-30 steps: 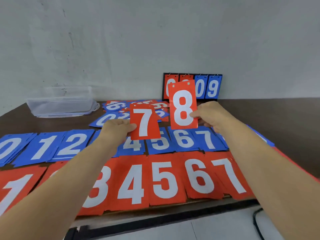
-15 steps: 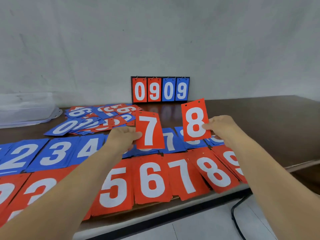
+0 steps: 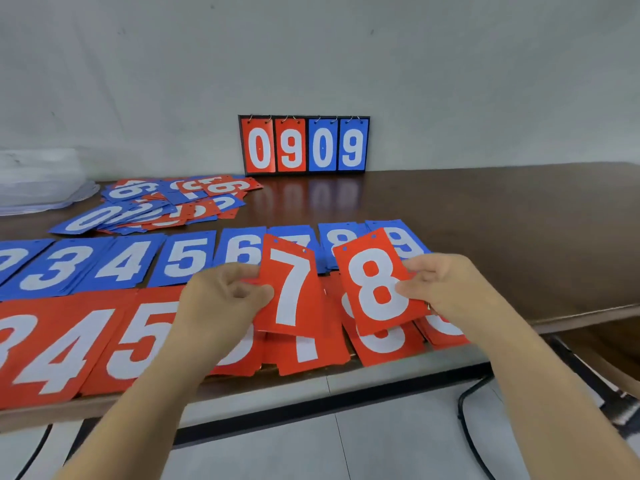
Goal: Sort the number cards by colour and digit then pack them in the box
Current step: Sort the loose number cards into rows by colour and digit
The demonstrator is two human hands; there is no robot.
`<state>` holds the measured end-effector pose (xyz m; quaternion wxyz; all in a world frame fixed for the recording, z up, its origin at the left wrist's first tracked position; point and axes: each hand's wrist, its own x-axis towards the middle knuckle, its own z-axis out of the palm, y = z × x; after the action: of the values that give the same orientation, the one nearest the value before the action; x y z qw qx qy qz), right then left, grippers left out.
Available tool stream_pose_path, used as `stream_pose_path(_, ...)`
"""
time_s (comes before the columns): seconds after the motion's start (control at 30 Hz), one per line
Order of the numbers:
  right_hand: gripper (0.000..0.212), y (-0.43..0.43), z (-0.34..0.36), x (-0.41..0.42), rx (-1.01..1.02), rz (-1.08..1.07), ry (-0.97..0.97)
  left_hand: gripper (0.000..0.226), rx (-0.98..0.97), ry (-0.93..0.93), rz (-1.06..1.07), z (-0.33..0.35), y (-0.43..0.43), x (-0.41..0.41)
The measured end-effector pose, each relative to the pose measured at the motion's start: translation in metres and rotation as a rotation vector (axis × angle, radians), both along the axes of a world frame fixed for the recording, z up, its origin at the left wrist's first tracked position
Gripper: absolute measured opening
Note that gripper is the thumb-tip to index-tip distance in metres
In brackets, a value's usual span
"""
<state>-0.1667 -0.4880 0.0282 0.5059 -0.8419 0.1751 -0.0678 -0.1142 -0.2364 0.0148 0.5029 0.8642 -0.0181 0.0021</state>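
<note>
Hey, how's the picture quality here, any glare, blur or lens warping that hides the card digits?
Head view: soft even light, no hard shadows; the glossy table mirrors the scoreboard; wide-angle warping stretches the red 4 card; the left hand is slightly blurred, yet the red 7 card and red 8 card read clearly; the plastic box looks washed out.

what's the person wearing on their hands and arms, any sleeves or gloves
No gloves on the left hand or right hand. Both forearms show bare, without sleeves, watch or wristband. A glint on the right hand might be a ring.
</note>
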Motion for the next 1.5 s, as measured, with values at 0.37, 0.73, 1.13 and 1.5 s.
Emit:
stream_pose_path(0.37, 0.026, 0.011, -0.043, -0.008, -0.651, -0.081, -0.003, 0.027, 0.642, -0.3, 0.138, -0.033, -0.035, -0.034)
stream_pose_path(0.73, 0.019, 0.013, -0.044, -0.011, -0.771, -0.071, -0.011, 0.029, 0.794, -0.314, 0.178, -0.034, -0.039, -0.033)
stream_pose_path(1.13, 0.034, 0.066, -0.01, 0.036, -0.659, 0.064, -0.182, 0.053, 0.796, -0.417, 0.192, 0.003, -0.001, 0.0)
stream_pose_path(1.5, 0.031, 0.192, 0.023, 0.127, -0.78, 0.19, -0.184, 0.047, 0.843, -0.39, 0.158, 0.02, 0.128, 0.087)
